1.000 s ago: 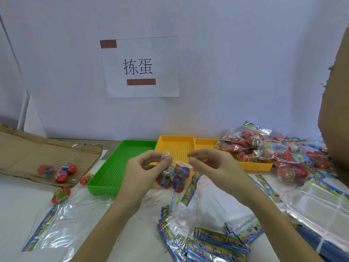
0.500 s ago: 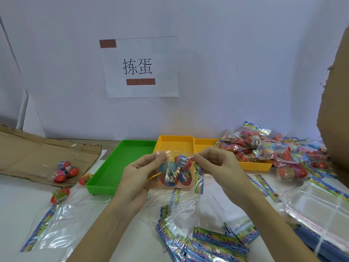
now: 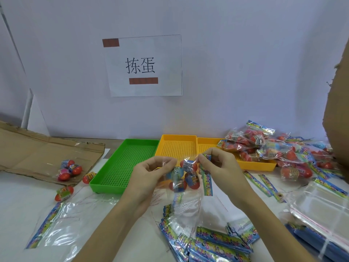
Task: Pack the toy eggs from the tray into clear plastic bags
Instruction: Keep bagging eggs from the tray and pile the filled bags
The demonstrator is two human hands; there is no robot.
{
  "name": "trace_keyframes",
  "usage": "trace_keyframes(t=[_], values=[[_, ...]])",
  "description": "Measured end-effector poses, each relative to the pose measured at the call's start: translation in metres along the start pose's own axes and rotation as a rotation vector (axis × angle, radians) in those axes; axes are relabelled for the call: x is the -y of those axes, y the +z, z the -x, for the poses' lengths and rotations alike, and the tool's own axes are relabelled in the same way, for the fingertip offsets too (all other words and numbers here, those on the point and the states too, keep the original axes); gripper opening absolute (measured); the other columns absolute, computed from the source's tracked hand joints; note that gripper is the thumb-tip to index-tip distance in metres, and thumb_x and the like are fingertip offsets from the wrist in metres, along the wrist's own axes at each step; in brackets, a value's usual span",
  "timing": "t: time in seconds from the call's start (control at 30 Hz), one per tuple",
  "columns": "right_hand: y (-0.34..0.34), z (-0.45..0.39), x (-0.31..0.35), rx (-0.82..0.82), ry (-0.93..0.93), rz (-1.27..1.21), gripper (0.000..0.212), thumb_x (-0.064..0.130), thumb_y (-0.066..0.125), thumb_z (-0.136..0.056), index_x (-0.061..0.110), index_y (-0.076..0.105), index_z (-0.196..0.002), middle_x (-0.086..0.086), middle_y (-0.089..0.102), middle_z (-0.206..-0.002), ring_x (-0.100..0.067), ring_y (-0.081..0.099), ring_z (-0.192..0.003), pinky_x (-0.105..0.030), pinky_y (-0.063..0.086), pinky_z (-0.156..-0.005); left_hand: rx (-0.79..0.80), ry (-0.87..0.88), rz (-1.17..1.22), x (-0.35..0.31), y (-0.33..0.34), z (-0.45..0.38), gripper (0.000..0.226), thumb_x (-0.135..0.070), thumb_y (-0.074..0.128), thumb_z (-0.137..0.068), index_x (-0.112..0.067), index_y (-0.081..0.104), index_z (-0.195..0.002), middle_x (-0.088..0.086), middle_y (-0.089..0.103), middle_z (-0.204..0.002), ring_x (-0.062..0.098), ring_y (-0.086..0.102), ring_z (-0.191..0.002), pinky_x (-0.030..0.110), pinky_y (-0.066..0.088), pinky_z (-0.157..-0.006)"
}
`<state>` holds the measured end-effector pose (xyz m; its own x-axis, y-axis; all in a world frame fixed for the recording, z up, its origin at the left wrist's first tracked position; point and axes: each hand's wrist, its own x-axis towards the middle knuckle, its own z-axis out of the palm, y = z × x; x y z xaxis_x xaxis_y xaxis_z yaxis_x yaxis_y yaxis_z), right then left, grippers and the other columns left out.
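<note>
Between my hands hangs a clear plastic bag (image 3: 182, 175) holding several red and blue toy eggs. My left hand (image 3: 149, 174) pinches its top left edge and my right hand (image 3: 219, 167) pinches its top right edge by the colourful printed strip. The bag is held above the table in front of a green tray (image 3: 130, 159) and a yellow tray (image 3: 177, 146). Loose toy eggs (image 3: 64, 192) lie on the table to the left, with a bagged group of eggs (image 3: 69, 170) on flat cardboard.
A second yellow tray (image 3: 255, 164) at the right is partly covered by a heap of filled bags (image 3: 273, 148). Empty bags are stacked near me (image 3: 211, 241), at the right (image 3: 321, 203) and at the left (image 3: 54, 222). A cardboard wall (image 3: 338, 110) stands at far right.
The bag of eggs has been turned upright and pulled flat between both hands, which moved slightly apart along its top edge. The bagged eggs on the cardboard came to rest.
</note>
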<state>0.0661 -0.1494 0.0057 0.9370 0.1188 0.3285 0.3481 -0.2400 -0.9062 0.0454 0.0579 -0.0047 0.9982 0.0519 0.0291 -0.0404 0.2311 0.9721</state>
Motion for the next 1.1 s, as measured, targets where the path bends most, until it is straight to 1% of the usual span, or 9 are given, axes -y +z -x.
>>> trace_keyframes(t=[0.13,0.33,0.43,0.63,0.73,0.83,0.93,1.03,1.1], values=[[0.000,-0.001,-0.003,0.037,-0.005,0.005,0.021,0.025,0.064,-0.101,0.017,0.070,-0.083,0.009,0.067,-0.068,-0.003,0.063,-0.066,-0.019,0.051,-0.062,0.032,-0.135,0.093,-0.004,-0.004,-0.004,0.031,-0.028,0.093,-0.053,-0.016,0.085,-0.080,0.005,0.078,-0.087,0.015,0.072,-0.068,0.026,0.058,-0.059],[-0.001,-0.002,-0.004,0.094,-0.122,0.204,0.015,0.025,0.068,-0.099,0.020,0.068,-0.085,0.005,0.066,-0.073,-0.016,0.060,-0.070,-0.041,0.052,-0.067,0.036,-0.083,-0.104,-0.002,-0.007,0.000,0.025,-0.028,0.090,-0.070,-0.011,0.073,-0.077,0.012,0.074,-0.087,0.020,0.070,-0.077,0.028,0.058,-0.065],[-0.002,-0.002,-0.005,0.090,-0.126,0.218,0.015,0.026,0.068,-0.099,0.020,0.069,-0.086,0.003,0.064,-0.072,-0.017,0.058,-0.067,-0.040,0.050,-0.065,0.053,-0.072,-0.024,-0.004,-0.007,0.001,0.021,-0.023,0.089,-0.069,-0.016,0.070,-0.064,0.007,0.071,-0.078,0.014,0.071,-0.069,0.025,0.057,-0.059],[-0.005,-0.003,-0.003,0.092,-0.064,0.136,0.017,0.029,0.068,-0.099,0.016,0.072,-0.088,-0.001,0.067,-0.075,-0.016,0.060,-0.071,-0.036,0.051,-0.068,0.022,-0.180,0.129,-0.005,-0.008,-0.004,0.029,-0.026,0.092,-0.057,-0.015,0.071,-0.073,0.001,0.074,-0.080,0.013,0.068,-0.064,0.028,0.054,-0.062],[-0.005,-0.003,-0.002,0.097,-0.008,0.021,0.020,0.032,0.062,-0.101,0.016,0.074,-0.097,0.000,0.074,-0.085,-0.015,0.070,-0.081,-0.031,0.058,-0.073,-0.041,-0.197,0.237,-0.004,-0.009,-0.009,0.021,-0.024,0.088,-0.066,-0.020,0.068,-0.073,0.000,0.073,-0.080,0.016,0.070,-0.065,0.030,0.056,-0.059],[-0.002,-0.002,-0.002,0.276,0.170,-0.180,0.043,0.051,0.061,-0.095,0.019,0.068,-0.122,0.000,0.077,-0.108,-0.022,0.075,-0.098,-0.041,0.062,-0.088,-0.154,-0.167,0.291,-0.004,-0.013,-0.012,0.019,-0.025,0.083,-0.075,-0.018,0.069,-0.085,0.006,0.077,-0.091,0.021,0.072,-0.078,0.037,0.060,-0.068],[0.011,0.005,0.000,0.430,0.210,-0.401,0.039,0.039,0.066,-0.098,0.014,0.065,-0.128,-0.010,0.078,-0.112,-0.030,0.075,-0.104,-0.040,0.062,-0.089,-0.195,-0.051,0.264,0.002,-0.006,-0.008,0.022,-0.023,0.082,-0.077,-0.010,0.071,-0.092,0.006,0.076,-0.085,0.015,0.070,-0.071,0.026,0.062,-0.062],[0.019,0.007,0.001,0.277,0.188,-0.441,0.024,0.021,0.066,-0.101,0.011,0.069,-0.122,-0.016,0.078,-0.106,-0.034,0.076,-0.096,-0.037,0.063,-0.083,-0.189,0.086,0.086,0.004,-0.001,-0.003,0.023,-0.023,0.083,-0.082,-0.008,0.070,-0.094,0.009,0.074,-0.083,0.017,0.071,-0.069,0.024,0.059,-0.061],[0.016,0.004,0.001,0.187,0.161,-0.366,0.019,0.020,0.063,-0.103,0.017,0.073,-0.119,-0.015,0.078,-0.106,-0.036,0.075,-0.098,-0.044,0.063,-0.087,-0.144,0.119,0.017,-0.003,-0.002,-0.003,0.028,-0.012,0.084,-0.085,-0.010,0.067,-0.108,0.011,0.075,-0.098,0.020,0.075,-0.079,0.026,0.060,-0.065]])
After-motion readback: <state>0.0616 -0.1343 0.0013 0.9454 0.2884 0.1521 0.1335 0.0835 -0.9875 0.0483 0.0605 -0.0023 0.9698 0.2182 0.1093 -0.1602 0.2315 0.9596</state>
